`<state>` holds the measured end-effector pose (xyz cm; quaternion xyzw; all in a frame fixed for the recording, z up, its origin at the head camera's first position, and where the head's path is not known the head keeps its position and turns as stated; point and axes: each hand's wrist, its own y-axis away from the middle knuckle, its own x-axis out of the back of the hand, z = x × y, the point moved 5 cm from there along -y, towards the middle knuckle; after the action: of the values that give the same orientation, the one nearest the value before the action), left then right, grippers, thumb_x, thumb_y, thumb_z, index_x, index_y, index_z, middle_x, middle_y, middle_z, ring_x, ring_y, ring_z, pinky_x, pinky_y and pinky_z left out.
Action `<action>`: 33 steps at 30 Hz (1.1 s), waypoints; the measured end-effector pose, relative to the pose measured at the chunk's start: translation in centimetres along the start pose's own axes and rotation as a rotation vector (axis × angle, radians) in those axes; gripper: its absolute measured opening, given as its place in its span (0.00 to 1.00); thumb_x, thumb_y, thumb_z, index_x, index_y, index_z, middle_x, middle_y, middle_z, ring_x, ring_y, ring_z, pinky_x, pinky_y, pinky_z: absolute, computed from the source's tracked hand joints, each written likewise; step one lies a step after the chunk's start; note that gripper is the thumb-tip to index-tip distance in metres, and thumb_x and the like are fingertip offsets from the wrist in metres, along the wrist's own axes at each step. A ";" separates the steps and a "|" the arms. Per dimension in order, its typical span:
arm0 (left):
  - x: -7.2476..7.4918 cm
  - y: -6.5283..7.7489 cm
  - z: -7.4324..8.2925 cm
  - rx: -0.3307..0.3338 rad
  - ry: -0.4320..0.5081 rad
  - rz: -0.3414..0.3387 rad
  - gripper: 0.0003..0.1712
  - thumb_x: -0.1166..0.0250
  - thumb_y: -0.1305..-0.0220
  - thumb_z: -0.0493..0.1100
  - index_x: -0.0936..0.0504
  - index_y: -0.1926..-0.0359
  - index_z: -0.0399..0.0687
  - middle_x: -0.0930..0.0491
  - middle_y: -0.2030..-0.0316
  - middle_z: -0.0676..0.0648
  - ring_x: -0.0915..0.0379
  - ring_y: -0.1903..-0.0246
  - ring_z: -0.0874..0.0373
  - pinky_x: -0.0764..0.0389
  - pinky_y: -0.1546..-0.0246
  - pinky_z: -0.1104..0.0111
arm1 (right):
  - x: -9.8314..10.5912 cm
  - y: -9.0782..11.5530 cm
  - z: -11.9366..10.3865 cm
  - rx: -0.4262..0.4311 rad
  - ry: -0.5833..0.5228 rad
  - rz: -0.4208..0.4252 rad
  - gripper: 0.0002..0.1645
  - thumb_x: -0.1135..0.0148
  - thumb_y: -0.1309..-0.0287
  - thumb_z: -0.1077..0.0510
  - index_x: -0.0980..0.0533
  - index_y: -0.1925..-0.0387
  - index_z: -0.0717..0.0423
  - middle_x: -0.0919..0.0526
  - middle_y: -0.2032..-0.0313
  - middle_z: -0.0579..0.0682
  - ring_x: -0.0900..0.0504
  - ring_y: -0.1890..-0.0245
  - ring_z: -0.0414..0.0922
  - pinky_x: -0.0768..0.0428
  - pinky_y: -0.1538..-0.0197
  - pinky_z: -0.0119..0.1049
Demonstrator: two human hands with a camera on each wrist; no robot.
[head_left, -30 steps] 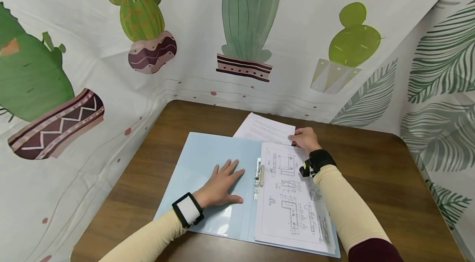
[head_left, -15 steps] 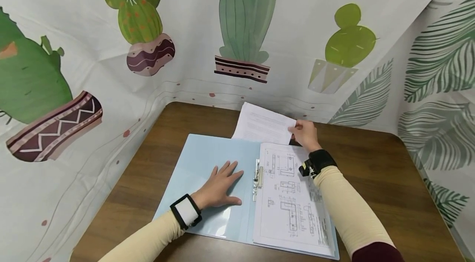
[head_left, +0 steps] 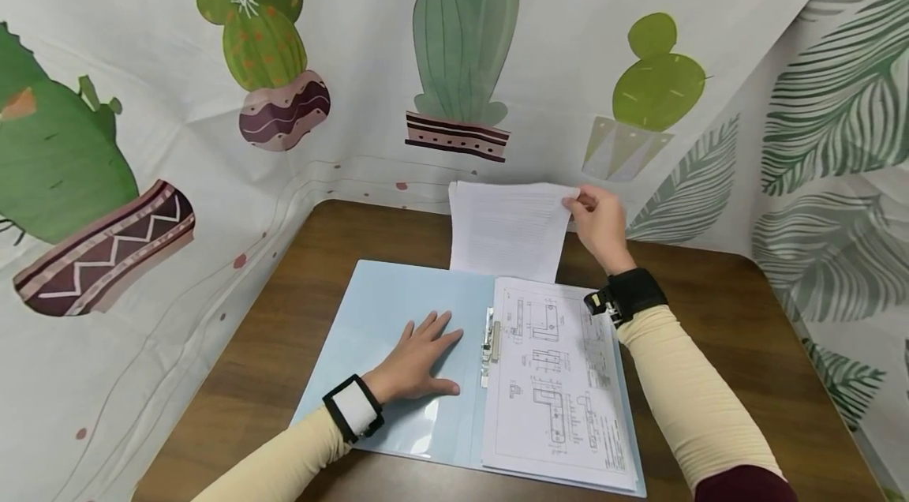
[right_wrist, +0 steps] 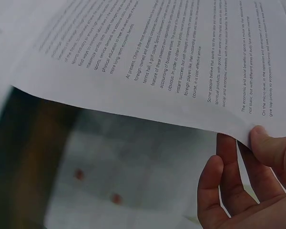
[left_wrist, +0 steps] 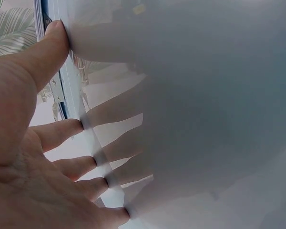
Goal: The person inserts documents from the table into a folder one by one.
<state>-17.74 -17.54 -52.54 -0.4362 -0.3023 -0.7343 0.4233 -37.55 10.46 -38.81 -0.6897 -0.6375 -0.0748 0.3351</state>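
A light blue folder [head_left: 376,297] lies spread on the table. My left hand [head_left: 412,368] rests on its left cover with fingers spread; in the left wrist view the fingertips [left_wrist: 115,215] press the glossy cover [left_wrist: 219,119]. On the folder's right side lie sheets with technical drawings [head_left: 525,439] on top, beside a metal clip [head_left: 493,344]. Behind the folder my right hand [head_left: 602,227] pinches the corner of printed text sheets [head_left: 507,226] between thumb and fingers. These sheets are raised at their far edge, and the right wrist view shows typed lines on the page [right_wrist: 148,76].
The brown wooden table [head_left: 710,376] has rounded far corners. A white cloth [head_left: 369,28] printed with cacti and leaves hangs close behind it and along its left and right sides.
My right hand has moved up and away from me, lifting the text sheets' far edge until they stand more upright behind the folder. My left hand has stayed on the cover.
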 end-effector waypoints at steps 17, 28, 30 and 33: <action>0.5 -0.2 -0.3 0.002 0.002 0.018 0.53 0.23 0.46 0.65 0.29 0.27 0.43 0.45 0.22 0.34 0.54 0.23 0.34 0.49 0.32 0.30 | 13.9 -2.2 -3.8 0.045 -0.055 0.274 0.06 0.33 0.33 0.59 0.15 0.58 0.58 0.13 0.66 0.38 0.16 0.71 0.33 0.20 0.68 0.20; 0.1 -0.2 -0.2 -0.005 0.009 0.006 0.53 0.23 0.46 0.65 0.29 0.27 0.43 0.44 0.23 0.33 0.54 0.23 0.33 0.49 0.32 0.30 | 18.8 -0.9 -0.7 -0.041 -0.058 0.285 0.06 0.35 0.32 0.60 0.17 0.56 0.55 0.15 0.66 0.34 0.17 0.72 0.33 0.21 0.72 0.20; 0.0 -0.2 -0.2 -0.002 0.007 0.003 0.53 0.24 0.46 0.65 0.29 0.27 0.43 0.45 0.23 0.34 0.54 0.23 0.33 0.49 0.32 0.30 | 19.5 -0.4 -0.4 -0.050 -0.019 0.293 0.08 0.36 0.31 0.59 0.17 0.54 0.56 0.16 0.66 0.33 0.18 0.71 0.33 0.23 0.72 0.19; 0.0 -0.1 -0.2 0.000 0.010 0.004 0.52 0.23 0.46 0.65 0.28 0.27 0.43 0.44 0.23 0.34 0.54 0.23 0.33 0.49 0.32 0.30 | 20.5 0.5 0.2 -0.066 0.052 0.316 0.11 0.37 0.30 0.57 0.17 0.51 0.56 0.16 0.65 0.33 0.19 0.69 0.32 0.25 0.70 0.19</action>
<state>-17.96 -17.69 -52.65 -0.4330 -0.2994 -0.7356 0.4263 -33.57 27.56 -28.29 -0.7898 -0.5096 -0.0600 0.3361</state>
